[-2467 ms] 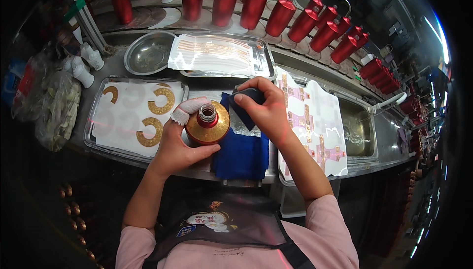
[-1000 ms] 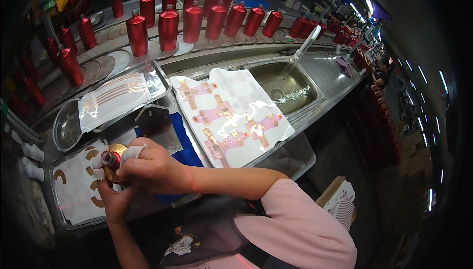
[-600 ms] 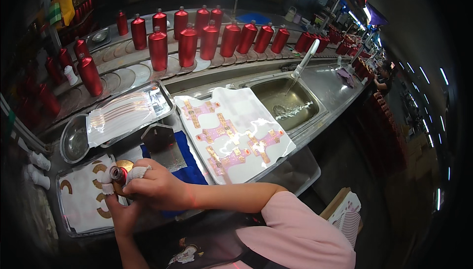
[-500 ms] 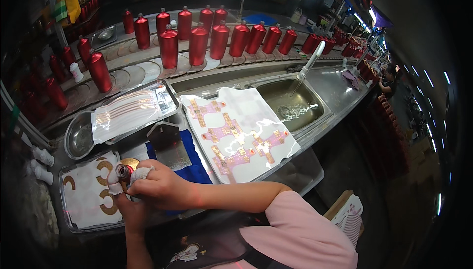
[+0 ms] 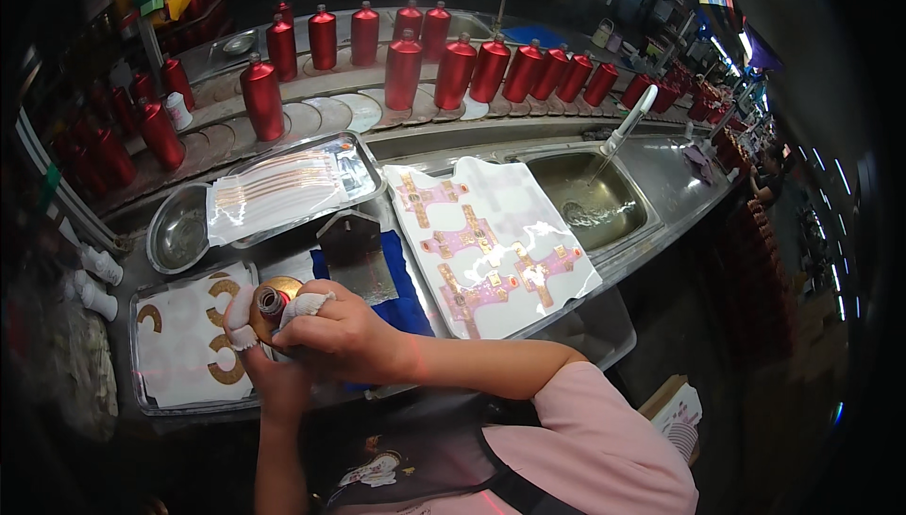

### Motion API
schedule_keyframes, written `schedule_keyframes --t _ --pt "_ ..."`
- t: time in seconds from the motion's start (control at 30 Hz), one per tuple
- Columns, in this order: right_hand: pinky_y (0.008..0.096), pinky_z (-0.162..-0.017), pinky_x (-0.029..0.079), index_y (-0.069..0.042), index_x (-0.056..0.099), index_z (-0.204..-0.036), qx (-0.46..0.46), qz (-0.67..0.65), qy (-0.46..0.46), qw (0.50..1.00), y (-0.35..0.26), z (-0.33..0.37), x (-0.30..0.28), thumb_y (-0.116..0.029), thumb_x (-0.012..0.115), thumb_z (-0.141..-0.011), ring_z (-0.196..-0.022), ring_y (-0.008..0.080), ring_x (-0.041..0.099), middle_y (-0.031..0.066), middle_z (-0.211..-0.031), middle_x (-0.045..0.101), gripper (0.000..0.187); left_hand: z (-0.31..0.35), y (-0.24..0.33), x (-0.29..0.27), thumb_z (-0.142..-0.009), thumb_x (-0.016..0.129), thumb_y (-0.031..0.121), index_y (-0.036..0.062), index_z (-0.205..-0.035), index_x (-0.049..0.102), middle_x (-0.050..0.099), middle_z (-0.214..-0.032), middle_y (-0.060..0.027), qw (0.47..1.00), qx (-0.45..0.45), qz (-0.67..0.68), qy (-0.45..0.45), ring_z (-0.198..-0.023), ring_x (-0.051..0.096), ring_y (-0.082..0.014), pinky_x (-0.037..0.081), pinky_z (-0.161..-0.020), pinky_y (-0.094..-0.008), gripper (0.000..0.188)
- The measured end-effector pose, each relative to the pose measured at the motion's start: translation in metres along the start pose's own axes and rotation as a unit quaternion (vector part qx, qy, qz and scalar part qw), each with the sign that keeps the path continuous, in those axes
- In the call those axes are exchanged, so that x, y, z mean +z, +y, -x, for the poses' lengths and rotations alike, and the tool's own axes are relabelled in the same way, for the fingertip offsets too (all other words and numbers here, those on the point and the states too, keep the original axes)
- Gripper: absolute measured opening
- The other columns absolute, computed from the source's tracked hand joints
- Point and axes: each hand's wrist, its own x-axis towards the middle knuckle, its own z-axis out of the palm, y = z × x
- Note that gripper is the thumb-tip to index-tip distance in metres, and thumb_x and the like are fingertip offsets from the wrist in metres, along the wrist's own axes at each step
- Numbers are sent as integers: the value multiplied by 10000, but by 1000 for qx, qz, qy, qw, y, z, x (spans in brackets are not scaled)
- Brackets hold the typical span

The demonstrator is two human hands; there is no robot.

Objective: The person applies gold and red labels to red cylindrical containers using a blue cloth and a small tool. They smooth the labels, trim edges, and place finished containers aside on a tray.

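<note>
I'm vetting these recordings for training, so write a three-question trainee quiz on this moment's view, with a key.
1. Multiple choice: the person's left hand and right hand are both on which thing?
A) a steel tray
B) a gold-shouldered bottle
C) a faucet

2. True or false: the blue cloth lies to the right of the gold C-shaped decals.

3. Short answer: which is farther right, the round steel bowl or the sink?

Key: 1. B; 2. True; 3. The sink.

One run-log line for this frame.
left hand: holding bottle | right hand: touching bottle | bottle: gold-shouldered, uncapped | nearby: tray with gold arcs
</note>
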Motion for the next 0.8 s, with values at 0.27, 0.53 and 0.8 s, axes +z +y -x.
schedule_keyframes --t 0.27,0.53,0.8 --pt "424 -929 499 -110 697 -1020 14 -41 -7 999 -3 -8 5 -34 806 -691 -1014 352 648 87 -999 687 355 3 -4 -4 -718 908 165 18 -1468 384 513 -1366 -121 998 44 -8 44 -1235 556 -253 421 -1099 -371 927" --pt "427 -876 514 -94 699 -1018 22 -19 -11 1000 -5 -13 9 -17 785 -720 -916 346 662 91 -936 687 320 1 -7 -11 -691 926 203 33 -1405 449 468 -1404 -130 999 28 11 31 -1243 546 -246 450 -1049 -394 875" --pt "434 -866 507 -81 699 -1031 34 9 -13 999 -6 -13 11 -6 775 -715 -890 349 654 100 -932 686 333 -11 -4 -12 -689 932 164 46 -1466 349 532 -1322 -122 993 -25 107 -35 -1180 591 -231 488 -1019 -376 979"
